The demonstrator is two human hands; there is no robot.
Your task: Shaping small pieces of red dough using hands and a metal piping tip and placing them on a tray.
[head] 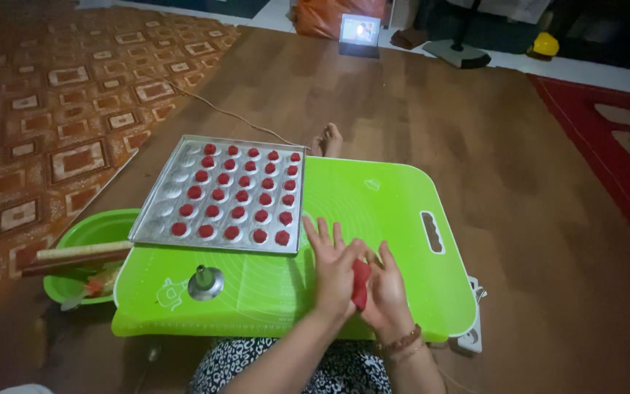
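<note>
1. Left hand (333,268): lower centre of the frame, palm flattened against the red dough piece (360,283), fingers extended.
2. Right hand (386,292): just right of the left hand, pressed against the opposite side of the dough; the piece is clasped between both palms.
3. Green mat (395,211): lies under both hands, centre of the frame.
4. Metal tray (156,219): centre left, partly on the mat, carrying rows of small red pieces (238,191).
5. Metal cutter (205,282): stands on the mat, left of the hands.
6. Green bowl (85,232): lower left, with a rolling pin (78,255) across it.
</note>
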